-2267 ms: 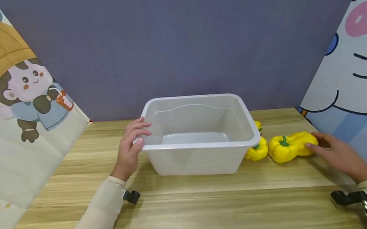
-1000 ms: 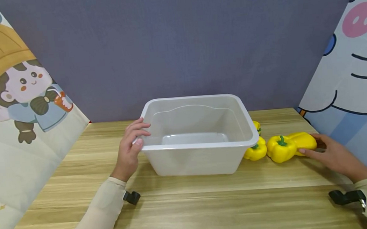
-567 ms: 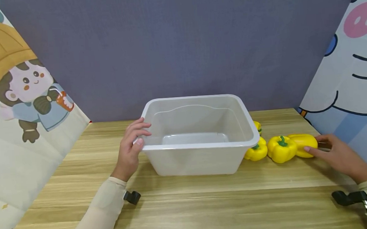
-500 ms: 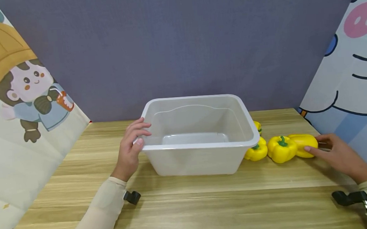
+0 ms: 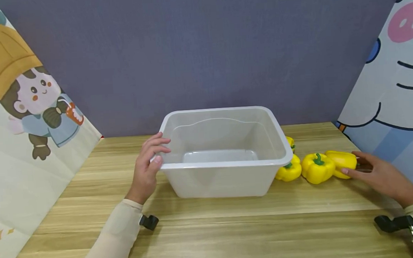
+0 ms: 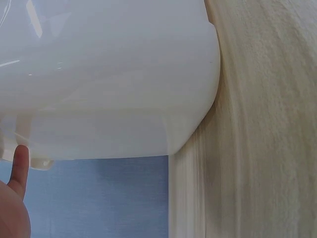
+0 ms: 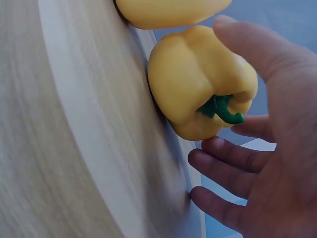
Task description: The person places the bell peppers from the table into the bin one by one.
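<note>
My left hand [image 5: 145, 168] holds the left rim of a pale grey plastic bin [image 5: 218, 181], its fingers over the edge and thumb at the front corner. In the left wrist view one finger [image 6: 20, 166] shows beside the bin's wall [image 6: 109, 74]. On the right, my right hand [image 5: 383, 173] has its thumb and fingers around a yellow bell pepper [image 5: 343, 161] lying on its side. The right wrist view shows this pepper's green stem [image 7: 225, 110] toward the palm. Another yellow bell pepper [image 5: 317, 169] stands upright at its left.
Close to the bin's right side is a third yellow bell pepper [image 5: 290, 171], with one more yellow pepper [image 5: 290, 141] partly hidden behind the rim. A wood-grain table [image 5: 234, 234] extends in front. A grey-blue panel [image 5: 208, 50] rises behind, with printed sheets on both sides.
The pepper at my right hand has turned and tilted slightly, its near end shifting. My right thumb and fingers have shifted a little around it. The left hand and bin stay in place.
</note>
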Demonstrator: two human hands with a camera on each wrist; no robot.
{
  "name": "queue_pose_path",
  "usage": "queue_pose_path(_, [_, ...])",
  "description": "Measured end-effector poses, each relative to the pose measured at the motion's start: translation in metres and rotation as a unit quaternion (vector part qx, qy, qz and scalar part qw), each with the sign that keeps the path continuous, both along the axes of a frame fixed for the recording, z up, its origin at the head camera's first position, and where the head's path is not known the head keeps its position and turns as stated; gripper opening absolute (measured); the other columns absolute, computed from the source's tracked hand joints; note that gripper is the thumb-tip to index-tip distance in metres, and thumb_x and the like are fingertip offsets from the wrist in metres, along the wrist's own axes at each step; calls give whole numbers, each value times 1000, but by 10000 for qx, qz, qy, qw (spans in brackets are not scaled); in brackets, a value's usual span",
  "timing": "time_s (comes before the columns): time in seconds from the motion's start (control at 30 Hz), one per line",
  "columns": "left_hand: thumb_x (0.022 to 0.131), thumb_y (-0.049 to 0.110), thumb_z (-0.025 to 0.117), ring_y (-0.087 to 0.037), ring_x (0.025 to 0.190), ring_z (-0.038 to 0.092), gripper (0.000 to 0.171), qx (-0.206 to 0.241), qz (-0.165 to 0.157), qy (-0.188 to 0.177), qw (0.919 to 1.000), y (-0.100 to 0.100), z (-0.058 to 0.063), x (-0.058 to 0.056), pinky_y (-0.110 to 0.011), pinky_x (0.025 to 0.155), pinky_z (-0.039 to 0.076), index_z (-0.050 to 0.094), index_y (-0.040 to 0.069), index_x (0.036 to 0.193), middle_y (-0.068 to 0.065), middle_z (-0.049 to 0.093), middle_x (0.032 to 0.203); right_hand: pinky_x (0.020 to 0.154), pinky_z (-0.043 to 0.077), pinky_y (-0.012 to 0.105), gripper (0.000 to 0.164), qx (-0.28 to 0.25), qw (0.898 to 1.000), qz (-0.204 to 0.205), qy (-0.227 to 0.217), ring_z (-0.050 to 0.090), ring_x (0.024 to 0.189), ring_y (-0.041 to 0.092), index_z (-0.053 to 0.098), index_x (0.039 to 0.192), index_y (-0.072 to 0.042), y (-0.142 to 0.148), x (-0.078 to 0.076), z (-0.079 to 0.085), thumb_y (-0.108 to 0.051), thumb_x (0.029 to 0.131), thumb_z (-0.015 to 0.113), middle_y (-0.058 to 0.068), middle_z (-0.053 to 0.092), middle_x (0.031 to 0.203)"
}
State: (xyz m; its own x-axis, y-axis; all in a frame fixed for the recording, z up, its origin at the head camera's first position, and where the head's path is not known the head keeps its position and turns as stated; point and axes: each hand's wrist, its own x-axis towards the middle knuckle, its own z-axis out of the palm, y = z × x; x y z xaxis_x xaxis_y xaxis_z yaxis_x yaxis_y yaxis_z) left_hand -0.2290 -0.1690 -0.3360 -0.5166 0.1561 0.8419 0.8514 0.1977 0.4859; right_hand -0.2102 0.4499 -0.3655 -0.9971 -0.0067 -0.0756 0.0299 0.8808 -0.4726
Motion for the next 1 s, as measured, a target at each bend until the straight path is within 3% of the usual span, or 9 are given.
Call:
queue_pose_path(0.27, [89,6,44,-41,136,40,26,21,5,-7,10000,0,0,0,-52,117,24,66,-3,100,-22,62,125,83,48,66,97,7,9999,124,10,53,110,55,22,144,22,1,0,-3,-53,95,60,45,45,130])
queue_pose_path(0.8, [89,5,43,-39,137,40,27,13,35,-45,10000,1,0,0,-51,117,23,67,-1,101,-21,62,125,81,49,63,96,78,9999,111,73,56,104,50,25,142,23,1,-2,-7,-53,95,59,42,49,125])
queue_pose_path(1.0, [88,4,43,-40,137,39,27,21,34,-54,10000,1,0,-1,-51,117,23,66,-2,100,-21,62,125,78,51,55,93,101,9996,230,148,56,103,46,26,145,19,2,-3,-7,-52,95,60,39,50,125])
